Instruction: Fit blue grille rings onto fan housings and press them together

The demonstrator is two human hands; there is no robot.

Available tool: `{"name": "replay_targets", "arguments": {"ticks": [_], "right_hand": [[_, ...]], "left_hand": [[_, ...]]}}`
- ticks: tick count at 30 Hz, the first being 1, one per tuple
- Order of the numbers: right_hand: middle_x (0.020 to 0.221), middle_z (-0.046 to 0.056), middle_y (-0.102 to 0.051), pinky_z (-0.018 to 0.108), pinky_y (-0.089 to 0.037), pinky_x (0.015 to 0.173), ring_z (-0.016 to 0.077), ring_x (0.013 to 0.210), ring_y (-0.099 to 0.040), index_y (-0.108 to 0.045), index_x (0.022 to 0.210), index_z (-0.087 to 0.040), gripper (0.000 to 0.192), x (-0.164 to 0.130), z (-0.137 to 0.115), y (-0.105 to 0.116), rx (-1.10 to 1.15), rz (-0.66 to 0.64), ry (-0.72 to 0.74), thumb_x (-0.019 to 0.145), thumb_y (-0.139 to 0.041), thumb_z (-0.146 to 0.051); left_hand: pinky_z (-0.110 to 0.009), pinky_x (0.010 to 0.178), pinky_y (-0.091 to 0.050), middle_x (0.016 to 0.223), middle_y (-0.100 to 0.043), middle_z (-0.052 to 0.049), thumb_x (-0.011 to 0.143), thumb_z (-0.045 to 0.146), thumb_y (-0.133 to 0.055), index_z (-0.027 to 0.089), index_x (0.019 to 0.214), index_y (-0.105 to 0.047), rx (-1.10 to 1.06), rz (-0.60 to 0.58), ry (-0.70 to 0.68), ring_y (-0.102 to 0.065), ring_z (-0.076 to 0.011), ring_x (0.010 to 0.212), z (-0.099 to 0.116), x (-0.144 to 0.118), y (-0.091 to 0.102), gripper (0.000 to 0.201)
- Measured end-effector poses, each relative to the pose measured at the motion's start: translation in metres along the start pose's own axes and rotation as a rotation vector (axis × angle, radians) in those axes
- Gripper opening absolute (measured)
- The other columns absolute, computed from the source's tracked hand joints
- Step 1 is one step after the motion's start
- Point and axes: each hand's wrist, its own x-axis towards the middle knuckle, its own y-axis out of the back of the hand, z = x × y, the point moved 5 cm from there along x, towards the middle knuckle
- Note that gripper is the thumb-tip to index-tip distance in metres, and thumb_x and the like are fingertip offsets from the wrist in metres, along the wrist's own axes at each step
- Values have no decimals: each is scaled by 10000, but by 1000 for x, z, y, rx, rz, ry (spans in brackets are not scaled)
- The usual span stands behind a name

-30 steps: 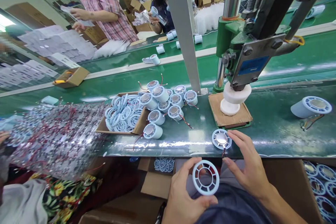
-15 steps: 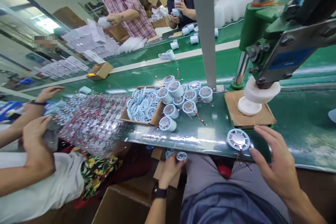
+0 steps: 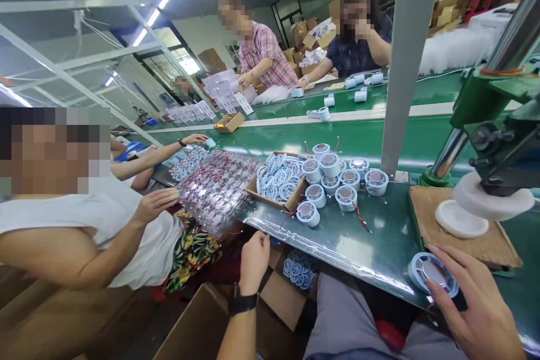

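Note:
My right hand (image 3: 476,298) grips a round light-blue motor housing (image 3: 431,271) with a silver disc and thin wires, at the table's front edge. Thumb and fingers lie over its rim. My left hand (image 3: 254,261), with a dark band on the wrist, is closed just in front of the table edge; what its fingers hold, if anything, is hidden. Below and right of it, a cardboard box under the table holds several blue rings (image 3: 300,269). On the table, a shallow carton (image 3: 291,206) is full of similar rings, and several more housings (image 3: 346,198) stand beside it.
A green press with a white round head (image 3: 491,196) stands over a white disc (image 3: 461,218) on a cardboard-covered base at right. A grey post (image 3: 407,67) rises behind the housings. A co-worker (image 3: 139,219) sits at left beside wired parts under clear plastic (image 3: 217,191).
My right hand has closed on the housing that lay beside it. My left hand has risen from the ring box toward the table edge. The camera view has swung up and left.

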Motion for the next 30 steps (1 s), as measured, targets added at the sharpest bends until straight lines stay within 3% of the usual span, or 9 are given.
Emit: {"name": "replay_targets", "arguments": {"ticks": [3,6,9,12,16,19,22,26,30], "right_hand": [[1204,137,-630,443,-476,934,308,1076,-624,-605,1280,-186,345,0,-2,1,-3,-6,14,1026,-475,-380],[1201,135,-624,427,-477,933,299,1086,-616,-611,1238,-178,328,1,-3,1,-14,-10,22,1039,-452,-384],[1187,130,-623,418,-474,938,289,1081,-611,-607,1215,-175,324,2,-2,1,-36,-1,32,1052,-428,-391],[1191,128,-619,402,-478,946,276,1086,-609,-605,1202,-171,319,1,-1,3,-51,9,63,1056,-427,-391],[1199,118,-622,374,-493,932,254,1084,-619,-611,1201,-176,306,0,-3,4,-67,23,75,1057,-435,-382],[1185,112,-635,367,-504,913,249,1064,-634,-622,1191,-182,313,1,-4,5,-55,50,40,1058,-433,-393],[1178,119,-647,373,-504,912,257,1052,-643,-626,1198,-177,299,1,-4,8,-15,94,-5,1041,-472,-379],[1101,90,-671,325,-508,932,225,1021,-655,-643,1187,-206,242,-10,-16,26,153,261,-76,953,-589,-175],[1091,71,-704,264,-579,785,172,882,-695,-632,1292,-283,331,-17,-44,15,651,-1,-394,982,-581,-180]], "left_hand": [[-324,706,-516,720,-676,-18,987,203,-513,184,876,-656,-27,102,-126,-682,-211,688,14,6,48,182],[-366,857,-529,985,-732,-81,968,165,-481,180,1061,-668,-87,191,-273,-705,-251,926,43,32,75,210],[-440,994,-516,1189,-695,-96,975,229,-595,169,1151,-666,-147,193,-402,-661,-250,1107,79,74,74,199],[-475,952,-558,1211,-686,-82,971,346,-669,166,1171,-665,-209,154,-456,-674,-243,1081,106,109,63,269],[-442,896,-586,1201,-685,-82,981,350,-658,167,1184,-658,-363,177,-406,-687,-227,1029,111,119,67,273],[-393,819,-589,1063,-702,-56,979,378,-651,153,1090,-666,-543,240,-306,-691,-195,910,101,100,76,251],[-317,661,-561,755,-667,-6,937,498,-627,149,892,-656,-766,194,-233,-644,-158,657,100,57,65,354],[-268,511,-510,599,-627,1,809,574,-681,156,756,-653,-1026,-118,-190,-597,-149,506,128,-23,18,423],[-250,449,-484,545,-612,-2,745,579,-768,150,698,-661,-1161,-451,-139,-582,-145,447,159,-90,-21,445]]}}
